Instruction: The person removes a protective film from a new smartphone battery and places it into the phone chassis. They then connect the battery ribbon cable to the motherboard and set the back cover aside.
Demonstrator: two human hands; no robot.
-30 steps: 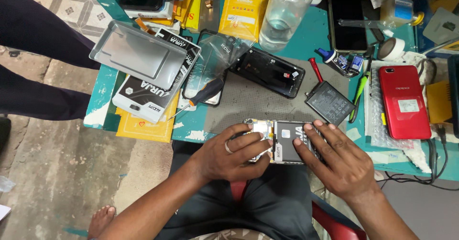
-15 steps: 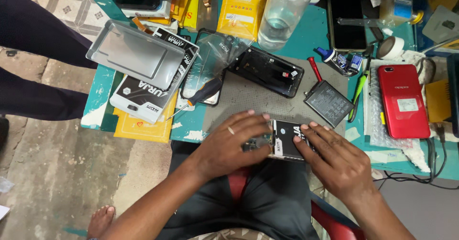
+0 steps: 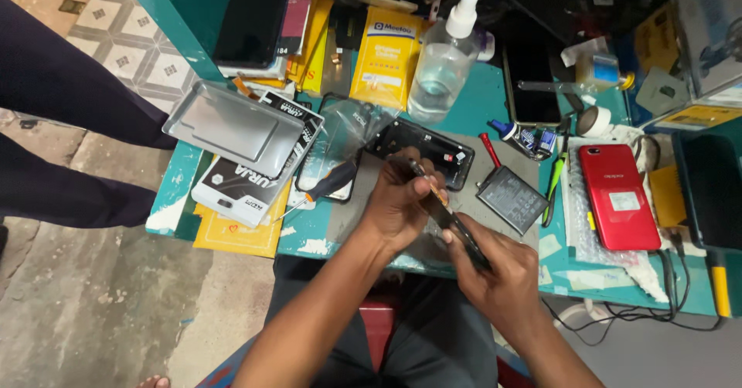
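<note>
While the left hand [image 3: 398, 202] and right hand [image 3: 495, 268] both pinch the thin dark opened phone body [image 3: 452, 218] edge-on above the grey work mat [image 3: 363, 210], a slip could drop or flex it, cracking it against the clutter below.

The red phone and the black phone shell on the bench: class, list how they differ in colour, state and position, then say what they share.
The red phone looks whole, its back cover closed; the black phone shell lies open, with inner parts showing. The red phone rests on bubble wrap at the right of the bench; the black phone shell lies on the grey mat just beyond the left hand. The red phone lies roughly upright in the view; the shell lies slanted. Both lie flat, untouched by either hand.
</note>
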